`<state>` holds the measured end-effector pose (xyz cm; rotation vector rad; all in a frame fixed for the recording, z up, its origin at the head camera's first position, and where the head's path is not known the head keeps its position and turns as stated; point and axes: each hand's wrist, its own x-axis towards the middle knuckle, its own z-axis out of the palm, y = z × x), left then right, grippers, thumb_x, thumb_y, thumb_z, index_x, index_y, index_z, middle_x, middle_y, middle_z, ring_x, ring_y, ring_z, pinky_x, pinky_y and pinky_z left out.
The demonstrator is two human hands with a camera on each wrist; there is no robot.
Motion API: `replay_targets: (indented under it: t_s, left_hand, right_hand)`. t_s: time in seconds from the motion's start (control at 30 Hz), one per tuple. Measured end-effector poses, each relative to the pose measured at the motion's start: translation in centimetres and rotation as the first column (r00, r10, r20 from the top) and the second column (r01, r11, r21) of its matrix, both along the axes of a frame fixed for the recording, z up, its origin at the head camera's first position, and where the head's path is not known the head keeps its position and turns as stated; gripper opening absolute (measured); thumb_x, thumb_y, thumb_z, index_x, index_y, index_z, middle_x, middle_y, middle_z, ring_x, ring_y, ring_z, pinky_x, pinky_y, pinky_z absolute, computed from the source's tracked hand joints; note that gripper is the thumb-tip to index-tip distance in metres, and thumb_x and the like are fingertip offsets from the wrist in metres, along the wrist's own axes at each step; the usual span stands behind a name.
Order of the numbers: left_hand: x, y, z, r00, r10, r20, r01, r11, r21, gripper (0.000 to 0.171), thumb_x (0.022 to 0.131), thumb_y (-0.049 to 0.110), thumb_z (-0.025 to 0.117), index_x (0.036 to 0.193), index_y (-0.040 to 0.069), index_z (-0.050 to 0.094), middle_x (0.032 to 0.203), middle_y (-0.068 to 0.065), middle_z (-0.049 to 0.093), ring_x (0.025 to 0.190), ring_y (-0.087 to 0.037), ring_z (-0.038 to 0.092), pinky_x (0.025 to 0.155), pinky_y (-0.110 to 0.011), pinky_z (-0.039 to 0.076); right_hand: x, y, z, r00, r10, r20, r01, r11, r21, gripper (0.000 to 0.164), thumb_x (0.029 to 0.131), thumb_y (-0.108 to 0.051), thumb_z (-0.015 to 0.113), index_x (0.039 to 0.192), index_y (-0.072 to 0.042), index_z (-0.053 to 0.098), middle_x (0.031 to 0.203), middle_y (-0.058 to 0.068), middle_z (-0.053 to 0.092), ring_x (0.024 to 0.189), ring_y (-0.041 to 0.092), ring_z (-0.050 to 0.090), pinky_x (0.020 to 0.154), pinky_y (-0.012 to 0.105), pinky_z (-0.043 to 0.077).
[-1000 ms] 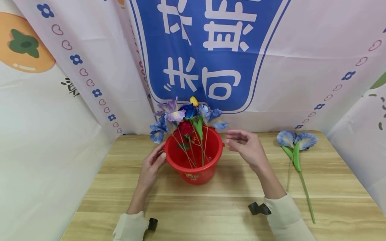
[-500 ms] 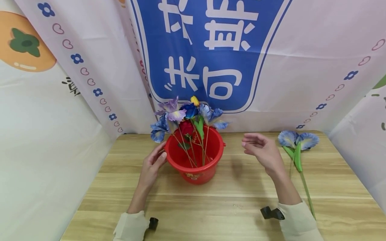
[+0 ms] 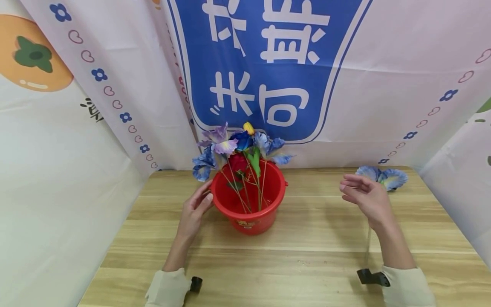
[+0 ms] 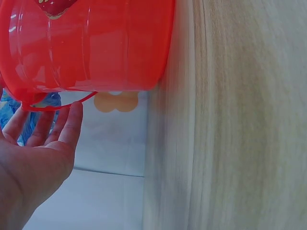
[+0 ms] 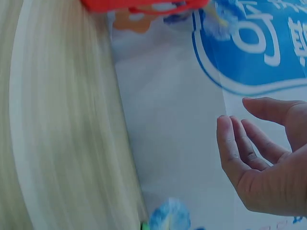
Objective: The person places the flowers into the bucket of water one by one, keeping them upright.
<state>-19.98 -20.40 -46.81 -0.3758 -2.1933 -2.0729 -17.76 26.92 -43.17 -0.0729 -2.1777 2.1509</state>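
A red bucket (image 3: 253,226) stands on the table with several artificial flowers in it. They include a purple iris (image 3: 218,141), a blue rose (image 3: 242,140), a red rose (image 3: 238,163), a yellow tulip (image 3: 248,128) and a blue iris (image 3: 203,163). My left hand (image 3: 193,213) rests against the bucket's left rim; in the left wrist view its nearly straight fingers touch the thin red handle (image 4: 45,109). My right hand (image 3: 370,202) is raised, holding nothing, its fingers loosely bent. Behind it lie light-blue irises (image 3: 395,178), their stems mostly hidden by my arm.
The wooden table (image 3: 307,243) carries small clear droplets or specks near its middle. A printed white cloth (image 3: 368,98) with a blue sign hangs right behind the table. Black wrist cameras, such as the right one (image 3: 372,278), sit at both cuffs.
My right hand has moved from beside the bucket's right rim across to the right, over the irises lying there. My left hand and the bucket have stayed in place.
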Motion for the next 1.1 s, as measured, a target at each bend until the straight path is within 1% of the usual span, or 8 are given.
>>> replay_targets:
  t_s: [0.13,0.47,0.67,0.7,0.77,0.87,0.93,1.1]
  left_hand:
    - [-0.1,0.0,-0.1,1.000,0.002,0.001,-0.002,1.000,0.001,0.050,0.112,0.015,0.057,0.159,0.003,0.049,0.159,-0.023,0.054,0.125,-0.002,0.067,0.100,-0.023,0.061]
    - [-0.1,0.0,-0.1,1.000,-0.002,0.000,0.002,1.000,0.008,0.050,0.112,0.014,0.056,0.159,0.002,0.048,0.159,-0.025,0.053,0.124,-0.001,0.068,0.100,-0.023,0.061]
    - [0.0,0.1,0.0,1.000,0.005,0.003,-0.005,1.000,0.011,0.050,0.112,0.014,0.057,0.159,0.002,0.049,0.158,-0.025,0.054,0.125,-0.003,0.068,0.100,-0.023,0.061]
    - [0.0,0.1,0.0,1.000,0.005,0.003,-0.005,1.000,0.013,0.050,0.112,0.014,0.057,0.159,0.002,0.049,0.158,-0.025,0.054,0.125,-0.003,0.068,0.101,-0.023,0.061]
    - [0.1,0.1,0.0,1.000,0.002,0.001,-0.002,1.000,0.018,0.050,0.111,0.013,0.056,0.159,0.001,0.049,0.158,-0.025,0.053,0.125,-0.003,0.068,0.101,-0.023,0.061]
    - [0.0,0.1,0.0,1.000,-0.004,-0.008,0.004,1.000,0.019,0.050,0.112,0.013,0.056,0.159,0.000,0.048,0.158,-0.026,0.053,0.125,-0.002,0.068,0.101,-0.023,0.061]
    - [0.0,0.0,-0.1,1.000,-0.008,-0.014,0.008,1.000,0.014,0.050,0.112,0.012,0.056,0.159,0.000,0.048,0.158,-0.026,0.053,0.125,-0.002,0.067,0.101,-0.023,0.061]
    - [-0.1,0.0,-0.2,1.000,-0.012,-0.023,0.012,1.000,0.008,0.050,0.112,0.013,0.055,0.159,0.000,0.048,0.158,-0.028,0.051,0.125,-0.001,0.067,0.100,-0.022,0.061]
  right_hand:
    - [0.3,1.9,-0.4,0.999,-0.032,0.017,0.033,0.998,-0.047,0.026,0.098,-0.005,0.078,0.120,-0.019,0.072,0.102,-0.015,0.078,0.092,0.000,0.077,0.080,0.020,0.066]
    - [0.9,5.4,-2.1,0.993,-0.085,0.085,0.091,0.994,-0.065,0.027,0.098,-0.006,0.078,0.111,-0.029,0.071,0.096,-0.016,0.078,0.085,0.000,0.076,0.075,0.019,0.065]
    - [0.7,6.5,-3.2,0.985,-0.110,0.134,0.115,0.993,-0.030,0.026,0.098,-0.006,0.078,0.107,-0.030,0.073,0.093,-0.017,0.077,0.083,0.001,0.075,0.075,0.020,0.066]
    - [0.7,6.6,-3.3,0.982,-0.117,0.148,0.120,0.993,-0.009,0.024,0.099,-0.007,0.077,0.109,-0.028,0.072,0.092,-0.018,0.077,0.083,0.000,0.075,0.076,0.020,0.066]
    - [0.7,6.9,-3.7,0.975,-0.133,0.178,0.123,0.990,0.070,0.024,0.101,-0.010,0.076,0.123,-0.016,0.071,0.090,-0.021,0.074,0.083,-0.002,0.074,0.077,0.020,0.066]
    - [0.7,7.2,-4.1,0.964,-0.153,0.220,0.109,0.974,0.198,0.048,0.103,-0.014,0.072,0.145,0.004,0.057,0.089,-0.026,0.071,0.085,-0.005,0.073,0.081,0.020,0.066]
    - [0.7,7.3,-4.3,0.958,-0.161,0.238,0.100,0.963,0.248,0.063,0.104,-0.015,0.071,0.153,0.014,0.044,0.088,-0.028,0.070,0.086,-0.006,0.073,0.082,0.021,0.066]
    - [0.5,7.7,-4.7,0.951,-0.163,0.262,0.096,0.963,0.251,0.066,0.103,-0.013,0.071,0.154,0.016,0.042,0.088,-0.027,0.070,0.087,-0.005,0.073,0.084,0.022,0.066]
